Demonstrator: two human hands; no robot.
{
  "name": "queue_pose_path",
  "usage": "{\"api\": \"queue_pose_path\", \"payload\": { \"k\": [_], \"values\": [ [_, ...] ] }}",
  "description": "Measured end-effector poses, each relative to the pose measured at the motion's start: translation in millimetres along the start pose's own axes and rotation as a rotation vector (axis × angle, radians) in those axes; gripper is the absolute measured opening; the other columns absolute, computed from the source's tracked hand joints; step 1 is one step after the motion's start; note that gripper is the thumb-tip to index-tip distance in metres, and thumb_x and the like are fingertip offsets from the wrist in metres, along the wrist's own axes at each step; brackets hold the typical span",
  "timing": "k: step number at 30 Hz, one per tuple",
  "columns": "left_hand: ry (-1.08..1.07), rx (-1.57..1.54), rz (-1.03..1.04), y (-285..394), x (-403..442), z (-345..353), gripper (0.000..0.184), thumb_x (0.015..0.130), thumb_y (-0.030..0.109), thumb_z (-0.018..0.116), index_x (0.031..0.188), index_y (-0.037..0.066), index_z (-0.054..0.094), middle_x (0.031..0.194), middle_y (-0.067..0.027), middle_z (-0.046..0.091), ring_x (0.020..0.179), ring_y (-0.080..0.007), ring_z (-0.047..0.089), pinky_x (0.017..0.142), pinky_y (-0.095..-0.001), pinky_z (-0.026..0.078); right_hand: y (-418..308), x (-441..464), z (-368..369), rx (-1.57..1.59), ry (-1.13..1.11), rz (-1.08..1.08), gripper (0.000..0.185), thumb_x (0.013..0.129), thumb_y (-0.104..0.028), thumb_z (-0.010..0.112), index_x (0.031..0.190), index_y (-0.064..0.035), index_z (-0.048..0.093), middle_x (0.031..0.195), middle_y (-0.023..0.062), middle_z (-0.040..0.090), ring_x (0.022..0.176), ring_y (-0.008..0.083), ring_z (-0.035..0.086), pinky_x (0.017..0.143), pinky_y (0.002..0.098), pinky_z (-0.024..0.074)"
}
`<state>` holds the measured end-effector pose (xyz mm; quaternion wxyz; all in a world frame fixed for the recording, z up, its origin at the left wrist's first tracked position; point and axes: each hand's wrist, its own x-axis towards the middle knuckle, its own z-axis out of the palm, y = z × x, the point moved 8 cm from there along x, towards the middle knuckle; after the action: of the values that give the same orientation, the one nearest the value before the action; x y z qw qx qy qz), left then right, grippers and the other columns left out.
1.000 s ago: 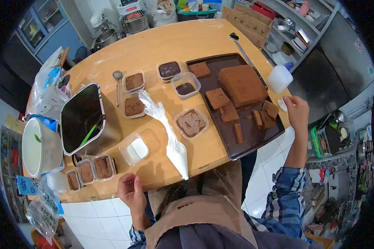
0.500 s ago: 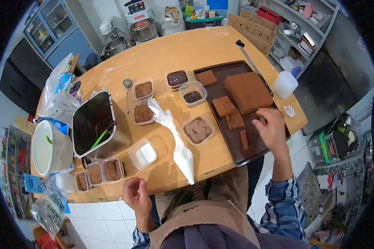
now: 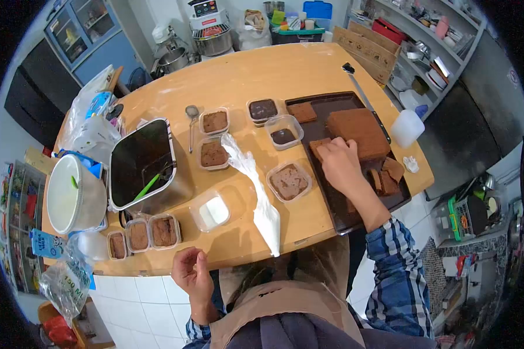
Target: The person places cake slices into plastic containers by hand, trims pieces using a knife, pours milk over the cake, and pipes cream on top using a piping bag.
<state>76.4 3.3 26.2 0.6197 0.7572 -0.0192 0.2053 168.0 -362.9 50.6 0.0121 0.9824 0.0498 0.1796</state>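
Observation:
My right hand (image 3: pixel 340 166) reaches over the dark baking tray (image 3: pixel 327 200), fingers closed on a square piece of brown sponge cake (image 3: pixel 317 149); the fingers partly cover it. Just beyond that hand is the big block of chocolate cake (image 3: pixel 358 131). Several cut cake pieces (image 3: pixel 391 171) lie to its right, and another flat piece (image 3: pixel 303 111) rests at the tray's far left corner. My left hand (image 3: pixel 193 276) hovers at the table's front edge, fingers loosely curled and holding nothing. Nearest to it is a clear tub with white cream (image 3: pixel 214 211).
A filled white piping bag (image 3: pixel 266 218) lies mid-table among tubs of chocolate cake (image 3: pixel 289 181). A deep metal pan (image 3: pixel 174 198) with a green-handled utensil and a white bucket (image 3: pixel 70 198) stand left. A long knife (image 3: pixel 370 107) lies along the tray's right edge.
My right hand has moved left across the tray onto the square cake piece. Smaller pieces now lie together at the tray's right side. The left hand has hardly moved; the view shifted slightly.

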Motion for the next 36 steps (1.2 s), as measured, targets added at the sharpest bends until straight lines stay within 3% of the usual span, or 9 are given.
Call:
{"api": "queue_pose_path", "payload": {
  "k": [3, 7, 11, 15, 18, 22, 25, 30, 36],
  "values": [
    [0.001, 0.025, -0.013, -3.7, 0.6, -5.1, 0.011, 0.083, 0.002, 0.058, 0.093, -0.001, 0.053, 0.082, -0.0064, 0.055, 0.070, -0.0110, 0.053, 0.064, -0.0222, 0.045, 19.2, 3.2, -16.3, 0.248, 0.100, 0.107, 0.013, 0.074, -0.007, 0.056, 0.085, -0.0059, 0.062, 0.079, 0.0098, 0.062, 0.086, 0.0251, 0.054, 0.078, 0.0412, 0.0378],
    [0.016, 0.021, -0.002, -2.4, 3.0, -1.8, 0.011, 0.081, 0.002, 0.060, 0.089, -0.002, 0.055, 0.081, -0.0063, 0.057, 0.070, -0.0097, 0.055, 0.064, -0.0207, 0.046, 61.4, 2.8, -22.0, 0.662, 0.126, 0.372, 0.019, 0.077, -0.008, 0.060, 0.096, -0.0048, 0.064, 0.086, 0.0140, 0.065, 0.079, 0.0258, 0.062, 0.071, 0.0351, 0.0466],
    [0.003, 0.021, -0.001, -2.9, 2.8, 2.6, 0.011, 0.081, 0.003, 0.061, 0.089, -0.002, 0.055, 0.081, -0.0066, 0.057, 0.069, -0.0096, 0.055, 0.063, -0.0207, 0.046, 77.0, 5.9, -7.3, 1.105, 0.083, 0.464, 0.020, 0.079, -0.008, 0.061, 0.098, -0.0005, 0.062, 0.084, 0.0120, 0.065, 0.074, 0.0155, 0.062, 0.068, 0.0270, 0.0473],
    [0.004, 0.023, -0.005, -5.7, 2.1, 0.4, 0.011, 0.081, 0.003, 0.061, 0.088, -0.002, 0.055, 0.080, -0.0064, 0.057, 0.068, -0.0095, 0.055, 0.062, -0.0206, 0.046, 68.6, 9.3, -10.3, 0.916, 0.133, 0.504, 0.022, 0.078, -0.004, 0.060, 0.100, -0.0019, 0.062, 0.090, 0.0106, 0.066, 0.083, 0.0194, 0.062, 0.074, 0.0295, 0.0464],
    [0.013, 0.048, 0.011, -3.0, 2.4, -3.0, 0.010, 0.081, 0.003, 0.061, 0.087, -0.002, 0.055, 0.079, -0.0061, 0.057, 0.067, -0.0093, 0.055, 0.061, -0.0203, 0.046, 33.3, 13.5, -20.4, 0.336, 0.093, 0.124, 0.030, 0.072, -0.002, 0.059, 0.101, -0.0035, 0.062, 0.102, 0.0108, 0.063, 0.099, 0.0242, 0.056, 0.084, 0.0365, 0.0417],
    [0.048, 0.028, 0.000, -5.4, 2.9, -6.7, 0.010, 0.081, 0.003, 0.061, 0.086, -0.002, 0.055, 0.078, -0.0056, 0.057, 0.067, -0.0089, 0.055, 0.061, -0.0198, 0.045, 12.3, 4.2, -22.2, 0.306, -0.061, 0.034, 0.036, 0.066, -0.005, 0.060, 0.102, -0.0057, 0.062, 0.118, 0.0117, 0.055, 0.110, 0.0292, 0.046, 0.089, 0.0431, 0.0374],
    [0.029, 0.074, -0.001, -2.6, 4.7, -3.1, 0.010, 0.081, 0.003, 0.061, 0.086, -0.002, 0.055, 0.078, -0.0054, 0.056, 0.066, -0.0084, 0.054, 0.060, -0.0195, 0.045, 27.4, 11.0, -35.3, 0.303, -0.011, 0.109, 0.033, 0.068, -0.005, 0.060, 0.101, -0.0056, 0.062, 0.118, 0.0115, 0.055, 0.111, 0.0291, 0.045, 0.090, 0.0443, 0.0373],
    [0.027, 0.022, 0.071, -12.0, 2.6, 13.1, 0.009, 0.081, 0.003, 0.061, 0.086, -0.002, 0.055, 0.077, -0.0050, 0.056, 0.064, -0.0085, 0.052, 0.058, -0.0197, 0.043, 48.1, 55.9, -27.4, 0.433, -0.012, 0.222, 0.025, 0.074, -0.006, 0.061, 0.098, 0.0009, 0.060, 0.101, 0.0175, 0.062, 0.092, 0.0304, 0.059, 0.080, 0.0353, 0.0471],
    [0.041, 0.063, 0.151, -31.1, -4.5, 8.8, 0.008, 0.081, 0.002, 0.060, 0.087, -0.002, 0.055, 0.077, -0.0056, 0.055, 0.064, -0.0090, 0.052, 0.058, -0.0204, 0.043, 65.1, 122.9, 48.0, 0.347, -0.255, 0.485, 0.036, 0.074, -0.008, 0.058, 0.107, 0.0060, 0.053, 0.104, 0.0258, 0.058, 0.101, 0.0341, 0.056, 0.084, 0.0387, 0.0459]
  ]
}}
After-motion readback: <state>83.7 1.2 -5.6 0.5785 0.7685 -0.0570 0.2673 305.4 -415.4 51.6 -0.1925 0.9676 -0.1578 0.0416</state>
